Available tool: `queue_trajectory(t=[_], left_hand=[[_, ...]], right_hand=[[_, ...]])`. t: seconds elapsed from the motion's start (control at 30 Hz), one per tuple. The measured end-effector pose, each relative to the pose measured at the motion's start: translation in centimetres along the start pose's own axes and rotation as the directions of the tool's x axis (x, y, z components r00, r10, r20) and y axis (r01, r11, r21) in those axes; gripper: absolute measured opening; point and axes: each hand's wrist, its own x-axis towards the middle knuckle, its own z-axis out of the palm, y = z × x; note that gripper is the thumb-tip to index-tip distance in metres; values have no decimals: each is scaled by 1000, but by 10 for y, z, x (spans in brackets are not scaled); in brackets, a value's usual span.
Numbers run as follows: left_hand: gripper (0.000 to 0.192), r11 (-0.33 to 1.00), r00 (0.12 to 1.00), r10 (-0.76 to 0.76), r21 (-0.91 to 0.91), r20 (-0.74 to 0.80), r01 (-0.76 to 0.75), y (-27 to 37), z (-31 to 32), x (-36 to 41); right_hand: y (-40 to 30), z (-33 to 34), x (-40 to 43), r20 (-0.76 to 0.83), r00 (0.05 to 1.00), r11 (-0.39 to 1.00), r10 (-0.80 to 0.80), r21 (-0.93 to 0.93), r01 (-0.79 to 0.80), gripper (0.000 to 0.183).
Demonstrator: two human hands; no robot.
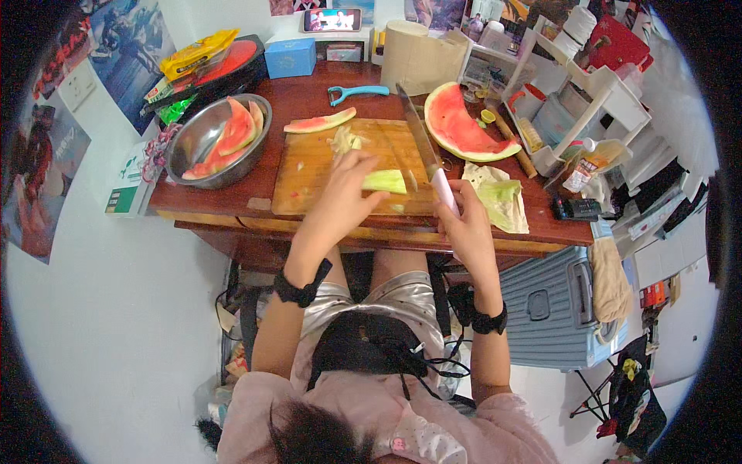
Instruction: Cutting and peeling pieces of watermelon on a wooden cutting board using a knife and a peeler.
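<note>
My right hand (pixel 468 223) is closed around the pink handle of a kitchen knife (pixel 421 136), its blade pointing up and away over the right side of a wooden cutting board (pixel 301 168). My left hand (pixel 348 191), fingers apart, hovers at the board's middle beside a pale green piece of rind (pixel 385 181). Pale peelings (pixel 344 140) lie beyond its fingers. A strip of watermelon rind (pixel 320 122) rests at the board's far left edge. To the right of the board is a large hollowed watermelon piece (pixel 458 130); nearer, green rind lies on crumpled paper (pixel 516 217).
A steel bowl (pixel 174 153) with watermelon rind pieces stands at the left. Behind the board are a blue peeler (pixel 359 91), a blue box (pixel 291 58) and a paper roll (pixel 414 58). A white shelf rack (pixel 623 110) stands right; a blue suitcase (pixel 539 304) is below.
</note>
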Motion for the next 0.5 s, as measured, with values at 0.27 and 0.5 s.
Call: queue_trajectory(t=[0.27, 0.5], left_hand=[[35, 939, 936, -245, 180, -253, 295, -39, -41, -41], [30, 945, 908, -309, 18, -282, 327, -49, -47, -48]], right_hand=[[24, 2, 9, -34, 989, 982, -146, 113, 149, 26], [19, 9, 10, 85, 992, 974, -89, 215, 69, 26]])
